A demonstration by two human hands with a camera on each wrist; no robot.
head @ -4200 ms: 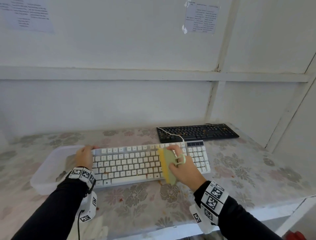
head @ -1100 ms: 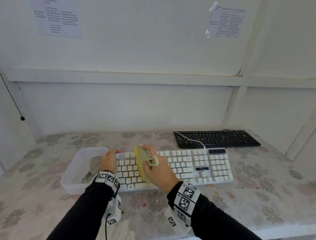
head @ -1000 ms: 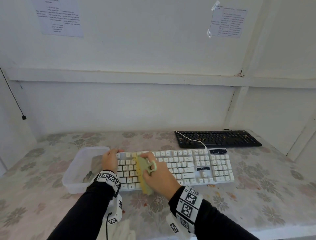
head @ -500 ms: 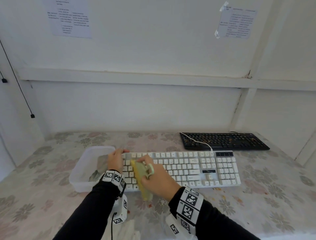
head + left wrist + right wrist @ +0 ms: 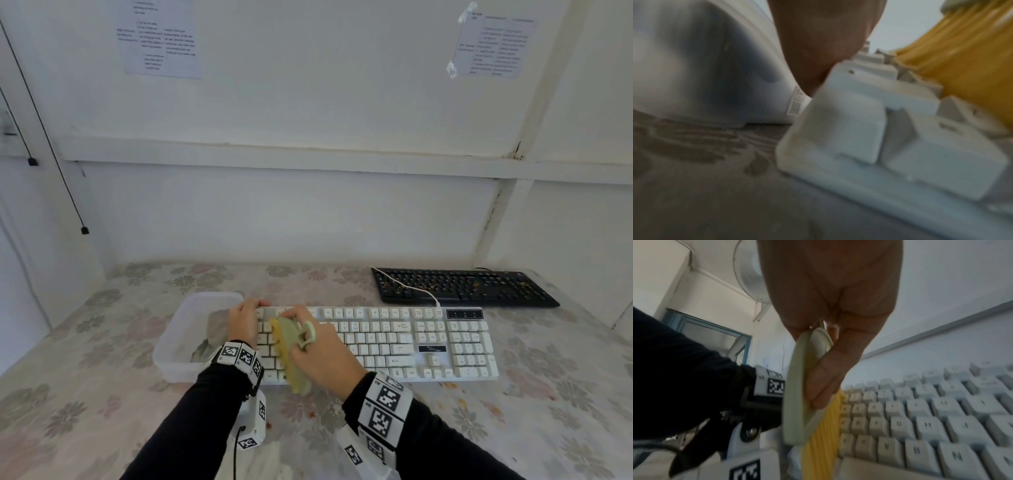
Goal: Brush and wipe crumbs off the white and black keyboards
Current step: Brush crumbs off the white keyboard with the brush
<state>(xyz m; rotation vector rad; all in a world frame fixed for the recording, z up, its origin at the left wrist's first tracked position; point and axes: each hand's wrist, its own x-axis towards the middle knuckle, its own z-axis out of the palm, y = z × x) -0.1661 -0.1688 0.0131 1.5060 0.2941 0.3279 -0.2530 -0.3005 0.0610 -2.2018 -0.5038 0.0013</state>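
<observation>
The white keyboard (image 5: 394, 342) lies across the middle of the flowered table. My right hand (image 5: 318, 349) grips a pale green brush (image 5: 291, 353) with yellow bristles (image 5: 822, 431), held edge-down on the keyboard's left keys. My left hand (image 5: 243, 323) holds the keyboard's left end, fingers curled over its far corner, next to the clear tub. The black keyboard (image 5: 462, 286) sits at the back right with brown crumbs scattered on its keys. In the left wrist view the white keyboard (image 5: 890, 138) corner and the yellow bristles (image 5: 962, 48) are close up.
A clear plastic tub (image 5: 191, 329) stands against the keyboard's left end. A white cable (image 5: 411, 287) runs from the white keyboard over the black one. Small crumbs (image 5: 452, 385) lie on the tablecloth in front. A white wall rises behind the table.
My right hand has swept the brush leftward along the white keyboard, from near its middle to its left keys. My left hand has kept its hold on the left end.
</observation>
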